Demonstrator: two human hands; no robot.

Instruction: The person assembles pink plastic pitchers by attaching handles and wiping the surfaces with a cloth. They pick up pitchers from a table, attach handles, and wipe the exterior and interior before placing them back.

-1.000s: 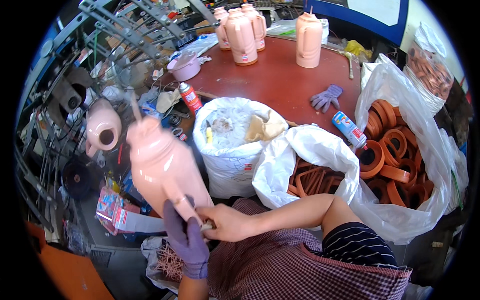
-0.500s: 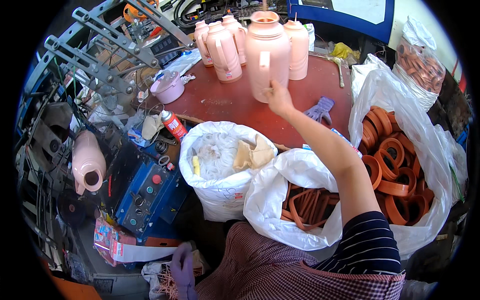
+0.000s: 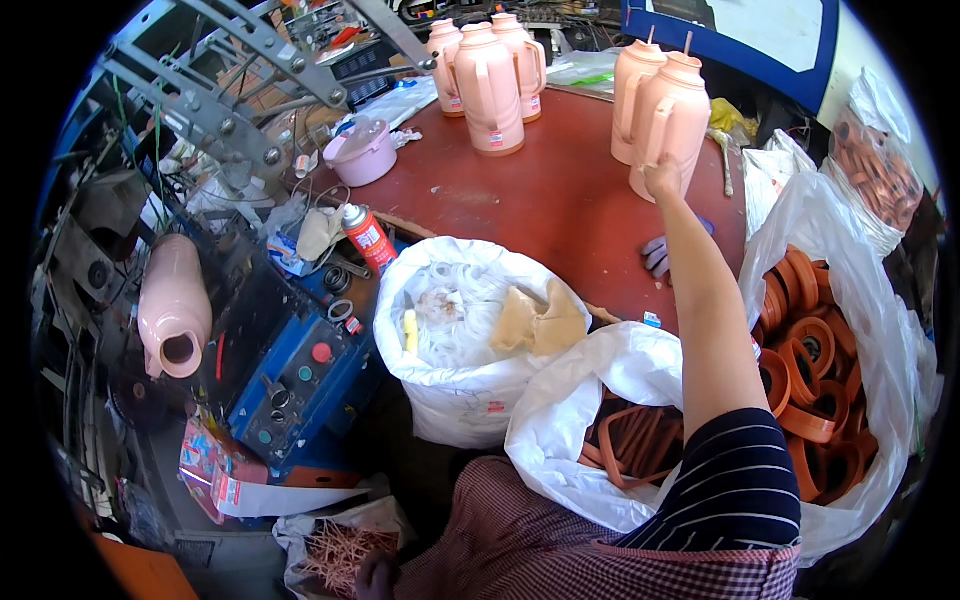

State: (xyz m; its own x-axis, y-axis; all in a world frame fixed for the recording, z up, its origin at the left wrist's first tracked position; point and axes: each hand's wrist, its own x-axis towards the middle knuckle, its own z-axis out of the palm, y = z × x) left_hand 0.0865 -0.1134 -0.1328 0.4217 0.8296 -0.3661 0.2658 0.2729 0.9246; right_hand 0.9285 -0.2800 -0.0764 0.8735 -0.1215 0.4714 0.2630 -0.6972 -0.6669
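My right hand (image 3: 660, 178) is closed at the lower part of a pink thermos jug shell (image 3: 675, 115) on the right of the red-brown table. A thin stick pokes up from its mouth. Right behind it is another pink jug (image 3: 630, 90), also with a stick in its top. Low in the view, my left hand (image 3: 376, 575), in a purple glove, is at a bag of thin pink sticks (image 3: 345, 550). Its fingers are dark and mostly hidden. Another pink jug (image 3: 175, 300) lies on its side at the machine on the left.
Three pink jugs (image 3: 490, 95) stand at the table's (image 3: 570, 180) far side. A lilac lidded pot (image 3: 361, 155), a red spray can (image 3: 369, 238) and a purple glove (image 3: 656, 258) are nearer. Sacks of clear rings (image 3: 455, 325), brown strips (image 3: 640, 440) and orange-brown rings (image 3: 800, 400) stand in front.
My right hand has carried the jug rightward to beside the other jug. My gloved left hand has moved down to the pink sticks. The view has shifted a little.
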